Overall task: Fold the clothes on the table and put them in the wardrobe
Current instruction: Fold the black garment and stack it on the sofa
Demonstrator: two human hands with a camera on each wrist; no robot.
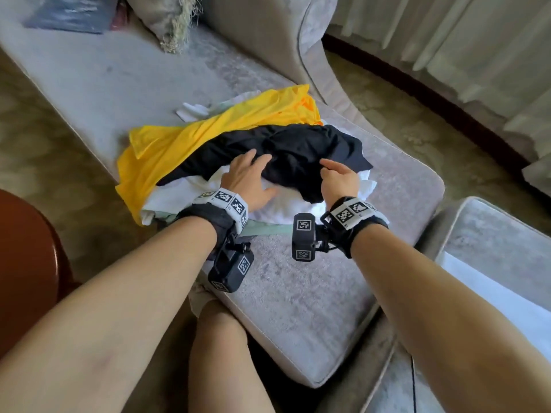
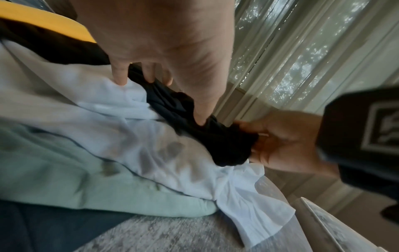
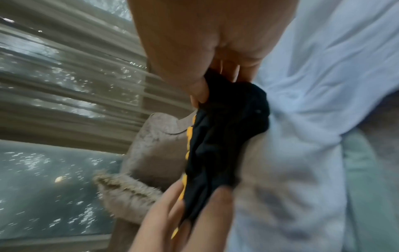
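A heap of clothes lies on a grey sofa seat point(image 1: 298, 293). A black garment point(image 1: 298, 150) is on top, over a yellow one point(image 1: 208, 129), a white one point(image 1: 179, 198) and a pale green one point(image 1: 268, 228). My left hand point(image 1: 247, 177) rests on the black garment's near edge with fingers spread; the left wrist view shows its fingertips point(image 2: 200, 119) pressing into the black cloth point(image 2: 215, 145). My right hand point(image 1: 338, 177) pinches the black garment's right edge, and the right wrist view shows the cloth point(image 3: 220, 136) bunched between its thumb and fingers point(image 3: 202, 92).
A fringed pillow point(image 1: 167, 22) and a dark blue item point(image 1: 71, 13) lie at the sofa's far end. Curtains point(image 1: 447, 40) hang at the right. A brown round piece of furniture point(image 1: 26, 248) stands at my left, a second grey cushion point(image 1: 492, 234) at my right.
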